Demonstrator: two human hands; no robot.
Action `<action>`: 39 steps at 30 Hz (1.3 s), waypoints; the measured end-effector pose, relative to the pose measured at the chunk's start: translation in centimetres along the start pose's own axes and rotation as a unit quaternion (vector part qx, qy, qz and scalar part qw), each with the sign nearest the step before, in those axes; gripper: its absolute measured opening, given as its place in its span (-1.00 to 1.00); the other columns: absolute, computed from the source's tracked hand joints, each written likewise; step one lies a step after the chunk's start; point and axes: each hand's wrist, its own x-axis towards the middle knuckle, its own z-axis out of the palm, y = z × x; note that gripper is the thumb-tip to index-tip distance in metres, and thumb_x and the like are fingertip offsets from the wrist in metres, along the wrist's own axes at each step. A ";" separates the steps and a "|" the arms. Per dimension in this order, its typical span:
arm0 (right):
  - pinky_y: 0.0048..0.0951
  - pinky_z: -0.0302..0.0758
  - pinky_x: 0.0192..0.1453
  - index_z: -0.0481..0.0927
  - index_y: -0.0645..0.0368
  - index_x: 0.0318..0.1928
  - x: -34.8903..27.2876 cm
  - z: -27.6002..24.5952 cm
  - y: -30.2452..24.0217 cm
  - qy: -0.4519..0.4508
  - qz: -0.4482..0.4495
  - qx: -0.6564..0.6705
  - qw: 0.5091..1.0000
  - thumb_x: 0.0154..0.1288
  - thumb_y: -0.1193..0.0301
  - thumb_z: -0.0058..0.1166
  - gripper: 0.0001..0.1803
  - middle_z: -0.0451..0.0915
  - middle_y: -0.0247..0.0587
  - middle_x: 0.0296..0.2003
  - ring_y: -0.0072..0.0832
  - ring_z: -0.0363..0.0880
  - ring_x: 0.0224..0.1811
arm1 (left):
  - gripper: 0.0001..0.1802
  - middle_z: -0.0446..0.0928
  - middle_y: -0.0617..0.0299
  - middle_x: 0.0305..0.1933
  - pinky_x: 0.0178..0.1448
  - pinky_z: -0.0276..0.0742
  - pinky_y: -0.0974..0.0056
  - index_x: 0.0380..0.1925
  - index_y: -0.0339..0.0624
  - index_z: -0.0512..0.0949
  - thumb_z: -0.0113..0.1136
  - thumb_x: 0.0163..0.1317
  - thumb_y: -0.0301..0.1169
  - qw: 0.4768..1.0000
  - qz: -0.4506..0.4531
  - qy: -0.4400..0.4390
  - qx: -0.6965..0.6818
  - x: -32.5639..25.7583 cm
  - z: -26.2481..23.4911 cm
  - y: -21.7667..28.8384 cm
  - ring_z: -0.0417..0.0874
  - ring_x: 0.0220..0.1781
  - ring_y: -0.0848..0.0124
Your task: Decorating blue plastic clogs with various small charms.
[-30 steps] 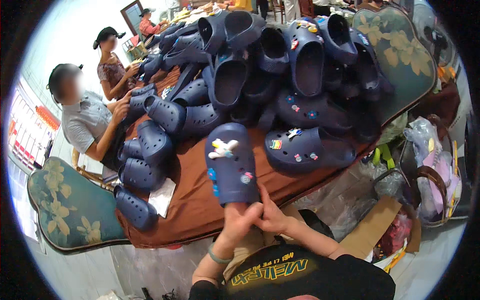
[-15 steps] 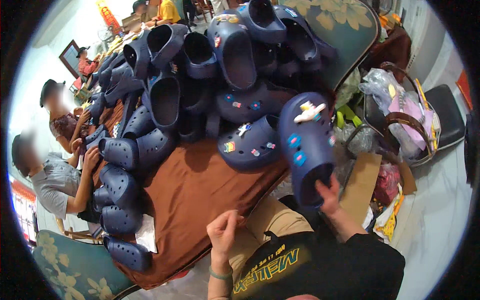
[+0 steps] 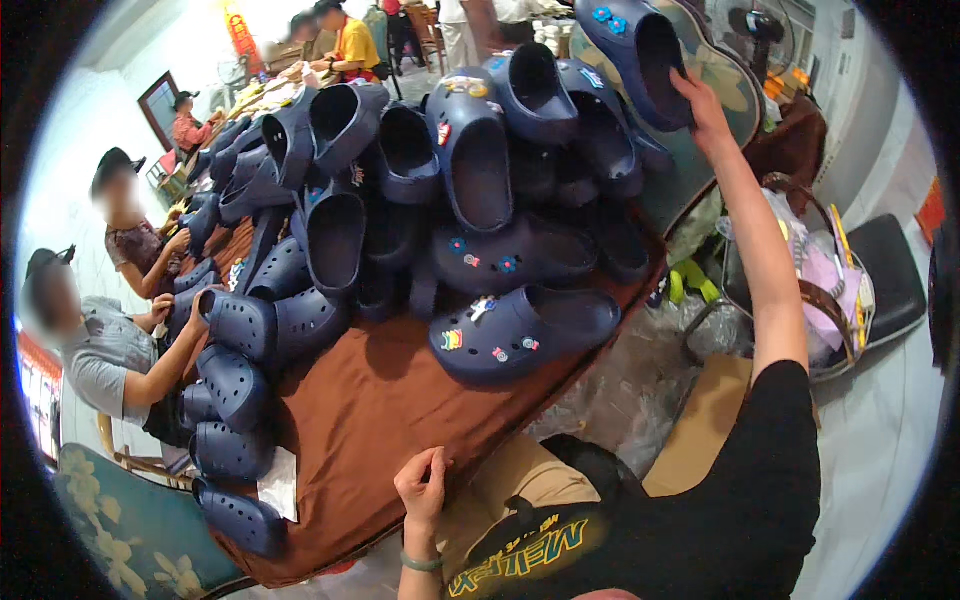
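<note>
1 second ago both hands held 1 navy clog upright at the near edge of the brown tablecloth (image 3: 400, 420), fingers of both wrapped around its heel. Half a second ago the left hand (image 3: 422, 490) had let go and dropped close to the body, leaving the clog gripped by the right hand alone, off to the right. Now the right hand (image 3: 700, 100) is stretched far up and away with the arm extended, its fingers on the rim of the clog (image 3: 635, 55), which sits above the pile of clogs (image 3: 470, 200). The left hand rests just beside the cloth's near edge, holding nothing.
</note>
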 end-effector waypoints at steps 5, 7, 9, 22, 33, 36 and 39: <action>-0.39 0.52 -0.08 0.61 0.23 0.03 10.2 -3.3 5.9 -0.008 0.020 -0.077 0.997 0.22 0.26 0.25 -0.58 0.67 -0.25 -0.23 -0.50 0.61 -0.23 | -0.93 0.64 0.15 -0.49 -0.34 0.53 0.39 -0.37 -0.33 0.66 0.23 0.21 -0.55 1.000 0.007 -0.002 0.024 0.2 0.4 -0.7 0.65 -0.47 0.44; -0.24 0.52 -0.08 0.69 0.20 -0.19 10.8 -4.3 8.3 0.140 -0.037 -0.462 0.875 0.09 0.31 0.21 -0.71 0.69 -0.06 -0.35 -0.33 0.67 -0.27 | -0.93 0.64 0.14 -0.50 -0.34 0.53 0.39 -0.37 -0.33 0.65 0.23 0.20 -0.55 1.000 0.012 0.002 0.025 0.5 0.8 -0.3 0.65 -0.47 0.43; -0.18 0.50 -0.05 0.68 0.19 -0.24 10.5 -4.1 9.4 0.139 -0.072 -0.527 0.835 0.02 0.35 0.14 -0.72 0.67 0.03 -0.33 -0.19 0.66 -0.22 | -0.94 0.64 0.14 -0.50 -0.35 0.53 0.38 -0.37 -0.33 0.65 0.24 0.20 -0.55 0.999 0.013 0.009 0.031 0.4 0.6 -0.1 0.65 -0.48 0.42; -0.26 0.49 -0.01 0.65 0.26 -0.13 6.3 -2.8 8.5 0.245 -0.188 -0.372 0.875 0.33 0.19 0.02 -0.63 0.66 -0.05 -0.30 -0.22 0.61 -0.21 | -0.95 0.64 0.13 -0.51 -0.35 0.54 0.34 -0.38 -0.31 0.64 0.25 0.15 -0.57 0.998 0.047 0.020 0.037 0.4 0.9 -0.1 0.67 -0.47 0.34; -0.32 0.38 -0.26 0.47 0.04 -0.71 -24.6 18.7 -11.8 -0.600 -0.214 0.354 0.684 0.44 0.14 -0.02 -0.48 0.46 -0.34 -0.69 -0.47 0.49 -0.58 | -0.96 0.63 0.12 -0.48 -0.32 0.54 0.33 -0.39 -0.29 0.64 0.25 0.16 -0.55 0.996 0.054 0.014 0.064 0.1 0.2 0.1 0.67 -0.44 0.33; -0.26 0.50 -0.08 0.49 0.15 -0.70 -26.5 20.7 -14.7 -0.664 -0.176 0.371 0.624 0.44 0.25 -0.04 -0.49 0.48 -0.27 -0.66 -0.36 0.57 -0.44 | -0.96 0.61 0.12 -0.50 -0.38 0.51 0.30 -0.39 -0.27 0.64 0.25 0.14 -0.57 0.996 0.080 0.026 0.029 0.2 0.6 -0.1 0.64 -0.48 0.29; -0.21 0.61 0.11 0.51 0.27 -0.70 -28.0 21.7 -15.9 -0.722 -0.142 0.385 0.557 0.44 0.35 -0.05 -0.50 0.51 -0.20 -0.63 -0.24 0.65 -0.29 | -0.96 0.61 0.12 -0.49 -0.38 0.51 0.30 -0.38 -0.28 0.64 0.25 0.15 -0.57 0.995 0.088 0.025 0.027 0.2 0.7 -0.1 0.63 -0.48 0.30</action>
